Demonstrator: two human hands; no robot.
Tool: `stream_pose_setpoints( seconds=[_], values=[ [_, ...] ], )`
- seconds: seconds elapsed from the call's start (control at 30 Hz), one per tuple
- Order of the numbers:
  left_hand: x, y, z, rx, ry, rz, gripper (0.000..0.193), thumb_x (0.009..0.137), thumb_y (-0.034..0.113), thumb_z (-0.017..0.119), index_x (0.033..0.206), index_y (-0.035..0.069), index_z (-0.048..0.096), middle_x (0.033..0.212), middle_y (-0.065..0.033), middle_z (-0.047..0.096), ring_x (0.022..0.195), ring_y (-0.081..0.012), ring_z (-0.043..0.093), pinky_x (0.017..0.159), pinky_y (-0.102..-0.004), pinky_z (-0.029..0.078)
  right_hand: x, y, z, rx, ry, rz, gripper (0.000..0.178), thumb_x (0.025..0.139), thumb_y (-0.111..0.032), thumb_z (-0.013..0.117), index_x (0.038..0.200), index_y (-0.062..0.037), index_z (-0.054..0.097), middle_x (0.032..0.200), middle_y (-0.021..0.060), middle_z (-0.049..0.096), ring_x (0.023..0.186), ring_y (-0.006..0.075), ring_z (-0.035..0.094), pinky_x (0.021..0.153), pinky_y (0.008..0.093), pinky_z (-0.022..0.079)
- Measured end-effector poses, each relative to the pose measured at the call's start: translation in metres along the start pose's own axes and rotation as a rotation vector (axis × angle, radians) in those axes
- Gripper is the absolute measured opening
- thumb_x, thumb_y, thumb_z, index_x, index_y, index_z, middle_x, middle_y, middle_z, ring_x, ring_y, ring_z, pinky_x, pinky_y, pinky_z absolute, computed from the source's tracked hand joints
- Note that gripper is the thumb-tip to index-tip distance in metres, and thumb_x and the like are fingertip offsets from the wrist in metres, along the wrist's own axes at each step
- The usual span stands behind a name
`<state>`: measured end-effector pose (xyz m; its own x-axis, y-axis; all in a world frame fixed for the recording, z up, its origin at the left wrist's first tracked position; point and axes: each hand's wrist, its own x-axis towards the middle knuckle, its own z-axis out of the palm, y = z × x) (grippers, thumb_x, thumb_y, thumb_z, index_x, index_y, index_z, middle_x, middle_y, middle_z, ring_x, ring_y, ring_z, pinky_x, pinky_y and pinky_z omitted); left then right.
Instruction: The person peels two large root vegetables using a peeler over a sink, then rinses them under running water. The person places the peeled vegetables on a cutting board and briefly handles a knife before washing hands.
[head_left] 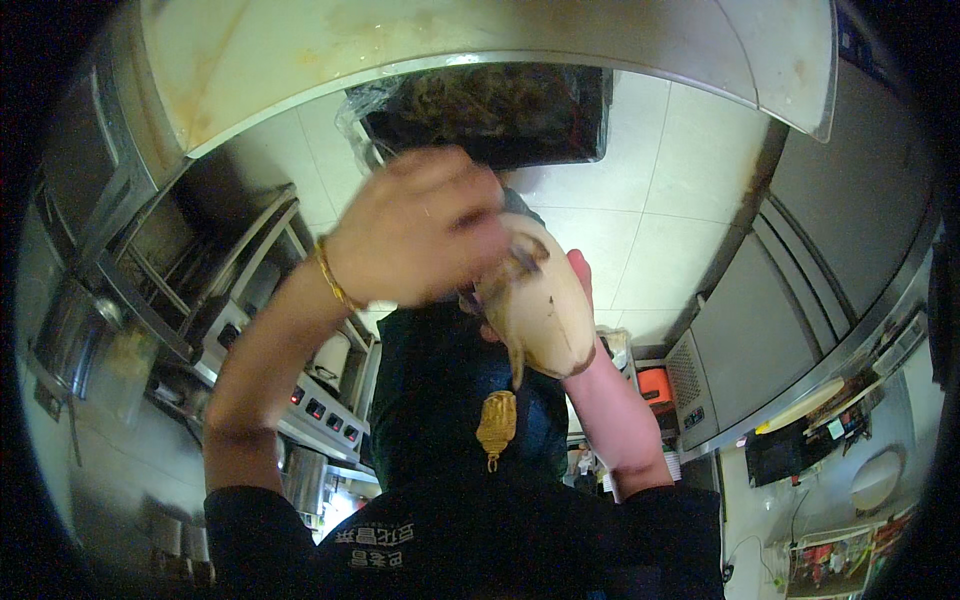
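A thick, pale lotus root (548,310) with brownish ends is tilted in front of my chest. My right hand (582,275) is closed around it from beneath and behind, mostly hidden; some fingers show at its edges. My left hand (425,230), with a yellow bracelet at the wrist, is curled over the root's upper left side and smeared by motion. Something dark and narrow (522,262) lies by its fingers against the root, too blurred to name. A thin brown strip of peel (516,355) hangs down from the root.
A black tray (560,155) of brownish contents, partly wrapped in clear plastic, sits on the tiled floor beyond a white worktop edge (500,35). Kitchen equipment with lit red switches (315,408) stands left, grey cabinets (750,300) right. A gold pendant (496,425) hangs below the root.
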<state>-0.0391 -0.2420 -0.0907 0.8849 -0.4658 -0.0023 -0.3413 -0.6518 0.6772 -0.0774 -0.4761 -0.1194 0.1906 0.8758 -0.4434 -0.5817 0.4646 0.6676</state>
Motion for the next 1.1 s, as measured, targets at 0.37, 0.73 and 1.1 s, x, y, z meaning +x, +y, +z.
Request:
stream_pose_setpoints(
  seconds=[0.37, 0.73, 1.1],
  values=[
    [-0.01, 0.018, 0.007, -0.197, 0.178, -0.395, 0.005, 0.075, 0.007, 0.063, 0.077, 0.006, 0.058, 0.085, -0.0119, 0.057, 0.081, -0.0316, 0.056, 0.071, -0.0425, 0.048, 0.004, -0.014, 0.004, -0.156, 0.218, -0.134, 0.076, 0.088, -0.052, 0.053, 0.141, -0.0015, 0.034, 0.129, 0.0218, 0.052, 0.117, 0.0398, 0.053, 0.093, 0.05, 0.05],
    [-0.021, -0.057, 0.022, 0.053, -0.237, -0.369, 0.01, 0.083, 0.018, 0.058, 0.085, 0.008, 0.058, 0.087, -0.0111, 0.057, 0.086, -0.0312, 0.059, 0.074, -0.0436, 0.05, 0.003, -0.008, -0.004, -0.004, -0.023, -0.007, 0.083, 0.085, -0.056, 0.056, 0.144, -0.0044, 0.03, 0.138, 0.0237, 0.042, 0.121, 0.045, 0.047, 0.092, 0.061, 0.046],
    [-0.009, 0.015, 0.065, -0.883, 0.541, -0.66, 0.01, 0.092, 0.005, 0.052, 0.088, -0.001, 0.059, 0.093, -0.0126, 0.066, 0.083, -0.0215, 0.061, 0.075, -0.0322, 0.047, 0.015, -0.016, 0.016, -0.186, 0.035, -0.131, 0.081, 0.091, -0.066, 0.036, 0.144, -0.0054, 0.033, 0.141, 0.0197, 0.043, 0.123, 0.0395, 0.047, 0.102, 0.0577, 0.039]
  ],
)
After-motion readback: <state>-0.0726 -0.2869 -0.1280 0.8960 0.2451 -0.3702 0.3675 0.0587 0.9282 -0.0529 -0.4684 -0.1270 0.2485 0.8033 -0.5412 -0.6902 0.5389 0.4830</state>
